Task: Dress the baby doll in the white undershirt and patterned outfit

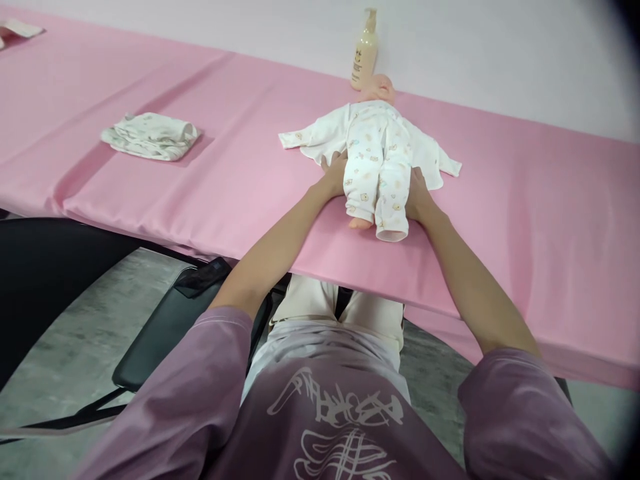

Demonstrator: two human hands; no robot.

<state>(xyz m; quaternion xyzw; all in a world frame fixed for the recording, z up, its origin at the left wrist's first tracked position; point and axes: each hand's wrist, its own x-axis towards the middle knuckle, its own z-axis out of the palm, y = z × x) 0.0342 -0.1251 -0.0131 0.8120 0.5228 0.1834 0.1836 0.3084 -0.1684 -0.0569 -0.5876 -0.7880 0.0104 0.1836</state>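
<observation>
A baby doll [376,150] lies on its back on the pink table [240,167], head away from me, feet toward me. It wears white printed trousers, and a white printed jacket is spread open beneath it. My left hand [334,172] rests against the doll's left-side hip and trouser leg. My right hand [418,193] presses on the other trouser leg, its fingers tucked behind the cloth. One bare foot shows at the nearer trouser cuff.
A cream pump bottle [364,52] stands just behind the doll's head. A folded white garment [150,135] lies to the left on the table. Another cloth [17,29] sits at the far left corner. A black chair [165,327] stands beside my knees.
</observation>
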